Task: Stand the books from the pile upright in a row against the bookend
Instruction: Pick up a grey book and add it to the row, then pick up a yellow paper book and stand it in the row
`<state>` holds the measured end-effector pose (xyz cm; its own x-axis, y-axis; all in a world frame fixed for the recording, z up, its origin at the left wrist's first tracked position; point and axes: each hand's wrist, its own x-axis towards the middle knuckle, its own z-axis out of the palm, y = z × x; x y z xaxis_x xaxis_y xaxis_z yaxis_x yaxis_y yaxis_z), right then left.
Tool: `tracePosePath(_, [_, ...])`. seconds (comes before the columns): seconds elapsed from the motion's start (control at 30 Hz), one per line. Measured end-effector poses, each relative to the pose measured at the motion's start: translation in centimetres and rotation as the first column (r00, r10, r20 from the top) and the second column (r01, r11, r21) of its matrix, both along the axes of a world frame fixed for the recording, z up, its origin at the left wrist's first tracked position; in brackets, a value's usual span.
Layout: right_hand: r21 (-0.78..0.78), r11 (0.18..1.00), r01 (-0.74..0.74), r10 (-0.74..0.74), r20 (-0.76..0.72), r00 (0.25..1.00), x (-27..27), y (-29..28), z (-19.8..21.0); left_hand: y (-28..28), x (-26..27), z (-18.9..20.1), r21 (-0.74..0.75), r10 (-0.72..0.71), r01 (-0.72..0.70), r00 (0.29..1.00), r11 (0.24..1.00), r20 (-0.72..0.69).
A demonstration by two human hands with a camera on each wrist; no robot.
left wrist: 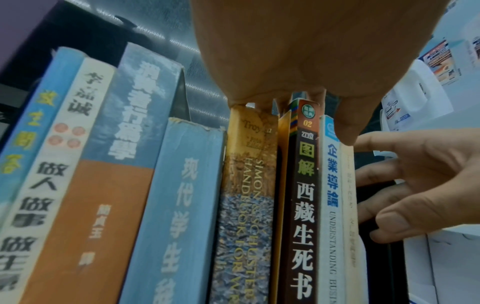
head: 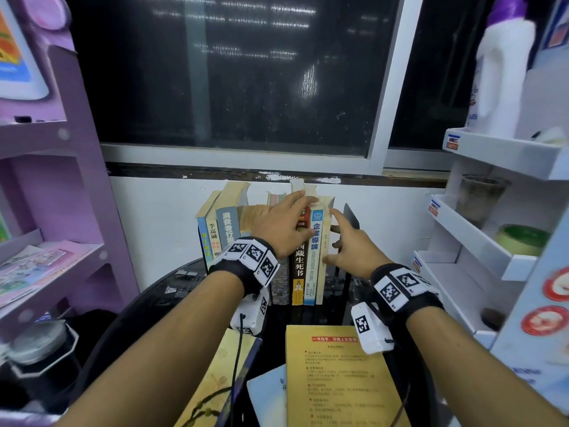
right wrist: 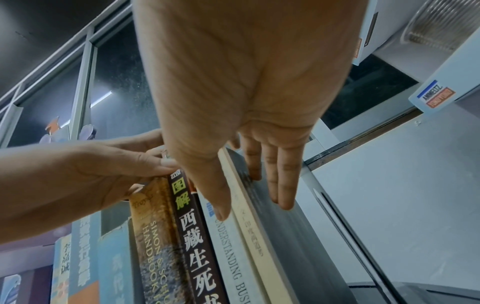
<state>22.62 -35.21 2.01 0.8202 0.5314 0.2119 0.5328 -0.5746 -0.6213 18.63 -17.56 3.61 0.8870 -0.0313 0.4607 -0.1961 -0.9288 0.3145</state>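
A row of upright books (head: 261,238) stands at the back of the dark round table (head: 160,291), spines facing the person, long axes vertical; the leftmost volumes lean slightly. At the row's right end stands the black bookend (head: 351,220), with a visible gap between it and the last book, the cream paperback (head: 323,257). Task judged largely done; not finished: a yellow book (head: 335,377) and others beside it lie flat at the near edge. The left hand (head: 281,226) lies flat, fingers extended, on the book tops, grasping nothing. The right hand (head: 349,245) presses extended fingers against the paperback's right cover, thumb on its spine; fingers straight, not clenched.
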Motion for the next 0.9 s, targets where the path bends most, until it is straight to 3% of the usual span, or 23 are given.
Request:
tracePosePath(0.4, [-0.14,0.983,0.119,-0.12,-0.001,0.993,-3.5,-4.4,-0.7,-1.2,-5.2,-1.5,-0.165,-0.128,0.131,0.991,0.978,0.03])
tracePosePath(0.63, [-0.377,0.923,0.073,-0.135,-0.14,0.981,-5.3,-5.9,-2.8,-2.5,-8.2,-4.2,-0.214,-0.178,0.123,0.95,0.969,-0.258])
tracePosePath(0.8, [-0.471,0.881,0.042,-0.169,-0.23,0.958,-6.4,-6.4,-4.4,-3.3,-8.6,-6.7,-0.234,-0.158,0.043,0.853,0.971,-0.498])
tracePosePath(0.9, [-0.508,0.861,0.018,-0.19,-0.29,0.938,-6.8,-6.6,-5.3,-3.6,-8.5,-7.9,-0.212,-0.142,0.006,0.76,0.977,-0.634])
